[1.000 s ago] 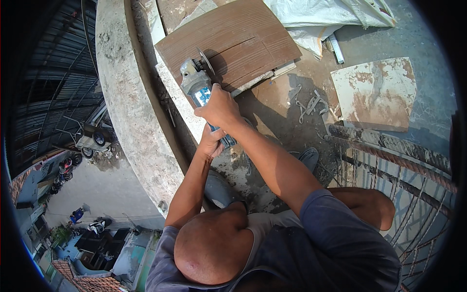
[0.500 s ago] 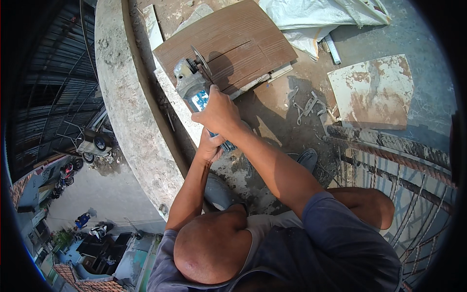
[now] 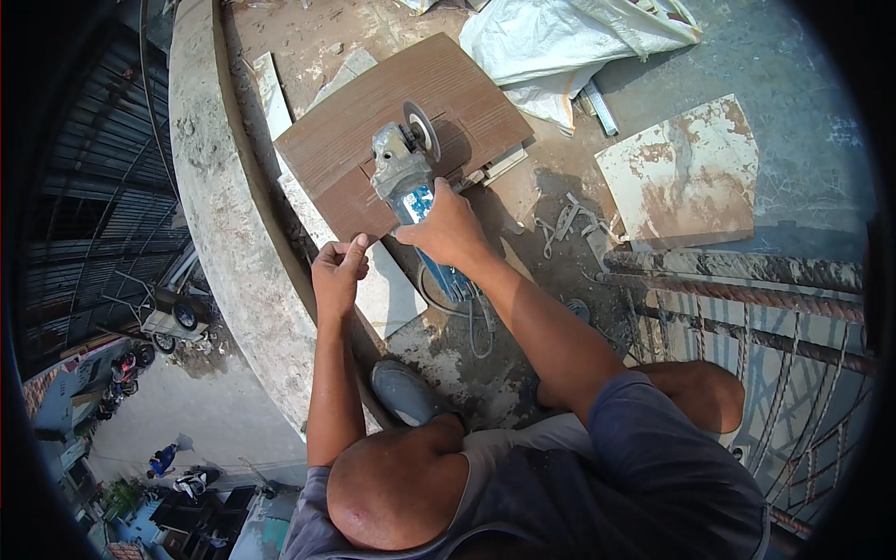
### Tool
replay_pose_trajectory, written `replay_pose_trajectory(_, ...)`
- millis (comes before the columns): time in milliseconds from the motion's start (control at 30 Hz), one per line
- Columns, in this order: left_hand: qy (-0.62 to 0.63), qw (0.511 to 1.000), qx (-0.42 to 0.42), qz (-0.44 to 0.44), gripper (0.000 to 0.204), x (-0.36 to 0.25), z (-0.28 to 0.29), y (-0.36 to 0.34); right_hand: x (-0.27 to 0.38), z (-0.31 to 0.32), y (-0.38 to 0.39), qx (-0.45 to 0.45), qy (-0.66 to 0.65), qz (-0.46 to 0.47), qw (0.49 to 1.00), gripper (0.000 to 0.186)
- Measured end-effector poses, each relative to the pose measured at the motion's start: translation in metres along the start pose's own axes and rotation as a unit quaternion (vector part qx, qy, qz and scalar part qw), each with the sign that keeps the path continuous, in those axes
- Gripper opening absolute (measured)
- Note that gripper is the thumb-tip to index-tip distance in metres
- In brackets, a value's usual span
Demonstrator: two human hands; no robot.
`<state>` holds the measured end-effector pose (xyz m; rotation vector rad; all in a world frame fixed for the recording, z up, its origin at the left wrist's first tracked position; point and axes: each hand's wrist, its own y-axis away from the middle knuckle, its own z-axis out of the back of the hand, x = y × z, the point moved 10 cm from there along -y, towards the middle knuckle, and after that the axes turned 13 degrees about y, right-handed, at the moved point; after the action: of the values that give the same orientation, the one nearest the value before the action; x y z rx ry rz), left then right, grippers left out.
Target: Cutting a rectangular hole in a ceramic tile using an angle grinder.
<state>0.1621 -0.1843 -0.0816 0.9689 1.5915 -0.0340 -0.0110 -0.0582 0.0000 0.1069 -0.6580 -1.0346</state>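
Observation:
In the head view my right hand (image 3: 444, 226) grips an angle grinder (image 3: 396, 164) with a grey head, blue body and exposed disc, held over a brown wood-grained board (image 3: 467, 84). My left hand (image 3: 338, 271) pinches that board's near left corner between thumb and fingers. The board has straight grooves and lies over pale pieces, one of them a white slab (image 3: 388, 295) showing beside my left hand. A cord hangs from the grinder's rear end beside my boot (image 3: 407, 392).
A curved concrete parapet (image 3: 210, 168) runs along my left, above a yard with a cart (image 3: 168, 317), motorbikes and a person in blue (image 3: 162, 458). Rebar rails (image 3: 737, 273) are at my right. A white sack (image 3: 560, 37), a stained square sheet (image 3: 677, 173) and scraps lie ahead.
My left hand has left the grinder and moved to the board's corner. The grinder has moved right in my right hand. The board sits lower and further left in view, slightly turned.

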Motion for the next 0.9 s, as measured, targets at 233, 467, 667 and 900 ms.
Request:
replay_pose_trajectory(233,0.112,0.981,-0.154,0.036,0.043,0.028,0.052,-0.079,-0.03,0.015,-0.008,-0.007,0.0,-0.018,1.0,0.074)
replay_pose_trajectory(467,0.099,0.978,-0.179,-0.042,0.042,0.014,0.086,-0.081,-0.053,0.02,-0.005,-0.016,-0.004,-0.031,0.999,0.074)
replay_pose_trajectory(667,0.004,0.974,-0.217,-0.062,0.038,-0.007,0.114,-0.073,-0.067,0.035,-0.01,-0.05,-0.019,-0.036,0.998,0.066)
replay_pose_trajectory(900,-0.313,0.884,-0.25,-0.241,0.048,-0.059,0.059,-0.025,-0.044,0.023,-0.015,-0.011,0.014,-0.043,0.999,0.07)
